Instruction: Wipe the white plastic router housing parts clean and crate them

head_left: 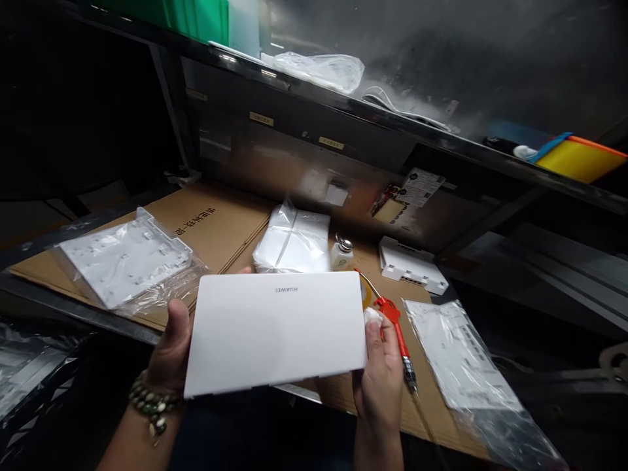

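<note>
A flat white plastic cover (275,333) with upside-down HUAWEI lettering is held up in front of me. My left hand (169,353), with a bead bracelet at the wrist, supports its left end; the thumb points upward and most fingers are hidden behind the cover. At the right end my right hand (383,373) grips the edge, and a small white wad (373,316) is pinched between its fingers. Just behind that hand lies a red air blow gun (391,310) with a hose. A white pump bottle (342,254) stands behind the cover.
Bagged white plastic panels lie at left (127,255) and right (461,356). A stack of white sheets or bags (294,242) and a white device housing (412,265) sit toward the back. Cardboard (220,219) covers the bench. A metal shelf edge (304,88) runs overhead.
</note>
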Motion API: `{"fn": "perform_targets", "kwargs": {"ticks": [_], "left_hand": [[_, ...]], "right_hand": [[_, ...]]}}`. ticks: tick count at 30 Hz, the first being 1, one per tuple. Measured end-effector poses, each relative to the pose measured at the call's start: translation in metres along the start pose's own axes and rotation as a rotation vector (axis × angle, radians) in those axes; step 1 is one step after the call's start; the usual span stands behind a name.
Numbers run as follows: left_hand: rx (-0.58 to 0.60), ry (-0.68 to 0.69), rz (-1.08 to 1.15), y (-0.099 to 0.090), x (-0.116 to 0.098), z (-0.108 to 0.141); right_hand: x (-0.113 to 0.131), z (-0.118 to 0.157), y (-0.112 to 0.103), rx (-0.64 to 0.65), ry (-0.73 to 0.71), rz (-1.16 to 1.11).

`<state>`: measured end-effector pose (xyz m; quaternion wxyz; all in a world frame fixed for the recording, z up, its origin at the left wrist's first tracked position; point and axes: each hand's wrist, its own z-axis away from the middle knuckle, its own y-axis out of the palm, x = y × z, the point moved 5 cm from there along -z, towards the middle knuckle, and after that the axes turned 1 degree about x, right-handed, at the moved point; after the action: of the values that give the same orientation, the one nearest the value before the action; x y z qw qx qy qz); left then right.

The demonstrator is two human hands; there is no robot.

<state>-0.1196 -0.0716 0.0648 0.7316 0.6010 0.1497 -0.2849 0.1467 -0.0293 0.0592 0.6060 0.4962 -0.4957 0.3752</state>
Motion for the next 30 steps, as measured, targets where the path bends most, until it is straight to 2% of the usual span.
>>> {"fn": "perform_targets", "kwargs": {"ticks": [3,5,6,9,12,16,21,23,26,28,29,30], "left_hand": [[-0.219,0.006,-0.374,-0.009,-0.008,0.0],[-0.321,0.116,-0.558,-0.005,-0.018,0.002],[-0.313,0.186,-0.623,0.0,-0.023,0.003],[-0.171,0.366,-0.842,0.022,-0.032,0.007],[-0.052,0.444,-1.023,0.032,-0.035,0.008],[-0.023,0.443,-1.049,0.034,-0.033,0.007],[-0.039,0.446,-1.001,0.036,-0.032,0.008],[-0.009,0.432,-1.013,0.033,-0.032,0.006],[0.204,0.477,-1.182,0.038,-0.029,0.004],[0.331,0.565,-1.281,0.043,-0.025,0.004],[0.309,0.622,-1.295,0.044,-0.024,0.003],[0.226,0.673,-1.264,0.043,-0.025,0.002]], "right_hand": [[0.005,-0.006,-0.01,-0.068,-0.181,0.107],[0.012,-0.011,-0.016,-0.094,-0.285,0.173],[0.016,-0.013,-0.019,-0.102,-0.319,0.197],[0.032,-0.016,-0.024,-0.137,-0.375,0.209],[0.048,-0.008,-0.023,-0.124,-0.413,0.143],[0.061,0.005,-0.013,-0.047,-0.465,0.1],[0.066,0.01,-0.014,-0.092,-0.508,0.081],[0.067,0.011,-0.013,-0.084,-0.51,0.08],[0.063,0.015,0.001,0.103,-0.486,0.152],[0.055,0.018,0.013,0.252,-0.459,0.253],[0.052,0.019,0.018,0.286,-0.457,0.284],[0.05,0.02,0.02,0.283,-0.474,0.291]]}}
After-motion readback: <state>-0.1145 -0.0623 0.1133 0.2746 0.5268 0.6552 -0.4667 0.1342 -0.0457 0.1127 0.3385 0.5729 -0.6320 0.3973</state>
